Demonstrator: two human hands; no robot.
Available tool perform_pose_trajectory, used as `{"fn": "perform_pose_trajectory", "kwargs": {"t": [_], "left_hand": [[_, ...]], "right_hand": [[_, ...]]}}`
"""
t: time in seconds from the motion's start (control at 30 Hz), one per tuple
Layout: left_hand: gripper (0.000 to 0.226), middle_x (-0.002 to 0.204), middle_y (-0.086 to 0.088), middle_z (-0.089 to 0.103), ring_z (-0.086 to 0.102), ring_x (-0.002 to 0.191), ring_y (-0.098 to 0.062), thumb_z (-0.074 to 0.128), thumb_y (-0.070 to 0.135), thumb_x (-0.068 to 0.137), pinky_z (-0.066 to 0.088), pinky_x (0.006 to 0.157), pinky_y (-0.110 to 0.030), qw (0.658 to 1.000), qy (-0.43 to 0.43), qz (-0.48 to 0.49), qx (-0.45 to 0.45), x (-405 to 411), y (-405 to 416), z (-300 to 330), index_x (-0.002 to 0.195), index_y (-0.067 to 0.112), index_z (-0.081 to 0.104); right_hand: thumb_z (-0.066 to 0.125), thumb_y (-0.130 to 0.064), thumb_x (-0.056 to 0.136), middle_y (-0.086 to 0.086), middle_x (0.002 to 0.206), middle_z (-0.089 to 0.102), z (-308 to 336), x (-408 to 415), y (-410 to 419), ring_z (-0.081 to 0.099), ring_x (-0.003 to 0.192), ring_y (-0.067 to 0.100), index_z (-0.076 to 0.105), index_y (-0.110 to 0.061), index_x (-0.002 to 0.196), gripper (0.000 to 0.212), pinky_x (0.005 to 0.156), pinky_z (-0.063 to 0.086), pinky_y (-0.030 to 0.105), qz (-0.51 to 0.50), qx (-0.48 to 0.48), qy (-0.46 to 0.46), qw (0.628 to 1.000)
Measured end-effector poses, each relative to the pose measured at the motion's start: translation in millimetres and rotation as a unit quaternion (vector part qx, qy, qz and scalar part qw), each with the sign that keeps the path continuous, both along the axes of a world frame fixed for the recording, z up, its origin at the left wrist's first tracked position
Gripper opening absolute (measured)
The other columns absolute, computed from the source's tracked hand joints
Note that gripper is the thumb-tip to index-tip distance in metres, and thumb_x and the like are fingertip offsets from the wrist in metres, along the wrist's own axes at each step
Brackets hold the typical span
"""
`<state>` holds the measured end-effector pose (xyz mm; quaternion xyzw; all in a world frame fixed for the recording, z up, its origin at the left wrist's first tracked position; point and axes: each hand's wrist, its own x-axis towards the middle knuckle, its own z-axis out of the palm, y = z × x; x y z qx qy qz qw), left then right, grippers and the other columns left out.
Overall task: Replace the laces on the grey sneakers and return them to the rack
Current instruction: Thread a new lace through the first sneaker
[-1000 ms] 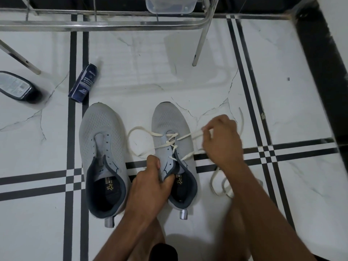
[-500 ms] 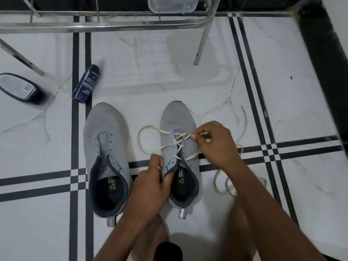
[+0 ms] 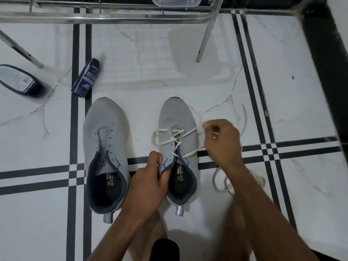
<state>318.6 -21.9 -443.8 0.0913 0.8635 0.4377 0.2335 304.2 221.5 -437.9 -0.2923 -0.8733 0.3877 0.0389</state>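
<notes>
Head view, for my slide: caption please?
Left hand steadies right sneaker; right hand pulls white lace taut.

Both your hands low, forearms reaching forward.
Your left hand (image 3: 148, 178) pinches with curled fingers; your right hand (image 3: 222, 142) is fisted, blurred.

Tiled floor (image 3: 188, 68): two sneakers (image 3: 107, 147), cleaner can (image 3: 86, 80), bottle (image 3: 18, 81).

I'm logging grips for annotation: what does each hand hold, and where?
Left hand grips the laced grey mesh sneaker at its collar edge; right hand pinches the cream flat lace beside the eyelets.
</notes>
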Motion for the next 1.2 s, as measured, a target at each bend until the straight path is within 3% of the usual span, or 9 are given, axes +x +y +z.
{"fn": "perform_pose_trajectory", "kwargs": {"t": [0.1, 0.2, 0.43, 0.57, 0.7, 0.73, 0.9, 1.03, 1.2], "left_hand": [[0.022, 0.055, 0.004, 0.053, 0.05, 0.05, -0.016, 0.06, 0.035, 0.105, 0.042, 0.053, -0.034, 1.0, -0.002, -0.002, 0.008, -0.6, -0.5, 1.3, 0.101, 0.029, 0.04], [0.022, 0.055, 0.002, 0.055, 0.054, 0.051, -0.018, 0.06, 0.036, 0.105, 0.042, 0.052, -0.034, 1.0, 0.0, -0.002, 0.007, -1.4, -0.4, -0.4, 0.102, 0.028, 0.04], [0.023, 0.055, 0.002, 0.054, 0.053, 0.052, -0.017, 0.06, 0.036, 0.103, 0.041, 0.053, -0.036, 1.0, 0.01, -0.001, -0.002, -0.4, -1.3, -0.3, 0.102, 0.028, 0.04], [0.022, 0.054, 0.0, 0.053, 0.05, 0.05, -0.017, 0.061, 0.033, 0.104, 0.041, 0.053, -0.034, 1.0, 0.003, 0.003, 0.007, 1.1, -2.7, -2.4, 0.103, 0.027, 0.04], [0.02, 0.055, -0.003, 0.049, 0.044, 0.049, -0.016, 0.059, 0.033, 0.105, 0.041, 0.052, -0.032, 1.0, -0.003, 0.013, 0.018, 1.9, -6.3, -4.0, 0.103, 0.025, 0.04], [0.021, 0.055, -0.003, 0.048, 0.042, 0.048, -0.015, 0.059, 0.033, 0.105, 0.04, 0.052, -0.031, 1.0, -0.004, 0.014, 0.022, 1.8, -7.0, -4.2, 0.103, 0.025, 0.04], [0.024, 0.057, -0.006, 0.051, 0.044, 0.049, -0.017, 0.06, 0.035, 0.104, 0.044, 0.054, -0.037, 1.0, -0.01, 0.012, 0.023, 0.5, -5.1, -3.4, 0.102, 0.025, 0.038], [0.026, 0.055, -0.001, 0.051, 0.049, 0.052, -0.022, 0.06, 0.038, 0.103, 0.045, 0.055, -0.041, 1.0, -0.007, 0.011, 0.013, 0.8, -1.7, -2.7, 0.103, 0.025, 0.037], [0.025, 0.054, 0.003, 0.048, 0.041, 0.047, -0.014, 0.061, 0.036, 0.105, 0.038, 0.049, -0.029, 1.0, -0.007, 0.018, 0.021, 3.2, -0.4, -3.4, 0.101, 0.027, 0.037]], "right_hand": [[0.066, -0.023, 0.104, 0.003, 0.143, 0.061, 4.2, 9.4, 12.6, 0.054, 0.138, 0.021, 0.073, -0.018, 0.118, 0.016, 0.111, 0.04, 0.028, -0.071, 0.055, -0.009, 0.996], [0.075, -0.041, 0.099, -0.007, 0.16, 0.044, 9.6, 5.4, -1.9, 0.034, 0.148, 0.013, 0.073, -0.03, 0.129, 0.032, 0.112, 0.03, 0.026, 0.068, 0.028, -0.03, 0.997], [0.072, -0.029, 0.101, -0.009, 0.148, 0.059, 2.4, -5.6, -16.0, 0.049, 0.137, 0.009, 0.079, -0.022, 0.101, 0.01, 0.109, 0.04, 0.029, 0.177, 0.027, -0.028, 0.983], [0.062, -0.024, 0.107, -0.006, 0.116, 0.078, 0.0, -5.8, -10.8, 0.073, 0.109, 0.008, 0.073, -0.016, 0.103, 0.015, 0.1, 0.059, 0.034, 0.012, -0.136, -0.039, 0.99], [0.049, -0.002, 0.11, 0.021, 0.112, 0.076, 10.9, -4.7, 4.8, 0.077, 0.11, 0.038, 0.063, 0.005, 0.107, 0.016, 0.103, 0.06, 0.047, -0.275, -0.576, 0.067, 0.767], [0.05, -0.001, 0.11, 0.022, 0.119, 0.073, 11.3, -3.1, 8.9, 0.077, 0.11, 0.038, 0.063, 0.004, 0.112, 0.014, 0.103, 0.061, 0.049, -0.283, -0.566, 0.061, 0.772], [0.075, -0.033, 0.1, -0.016, 0.139, 0.061, 9.1, 4.1, -2.4, 0.057, 0.13, -0.001, 0.069, -0.035, 0.132, 0.033, 0.113, 0.046, 0.026, -0.044, -0.139, 0.002, 0.989], [0.078, -0.035, 0.097, -0.013, 0.14, 0.059, 4.6, -3.4, -17.1, 0.056, 0.128, 0.003, 0.082, -0.027, 0.11, 0.015, 0.105, 0.043, 0.022, 0.167, -0.012, -0.024, 0.985], [0.064, -0.023, 0.106, -0.006, 0.137, 0.068, 2.4, -9.8, -20.6, 0.069, 0.109, -0.004, 0.074, -0.015, 0.104, 0.013, 0.091, 0.058, 0.022, 0.101, -0.069, -0.02, 0.992]]}}
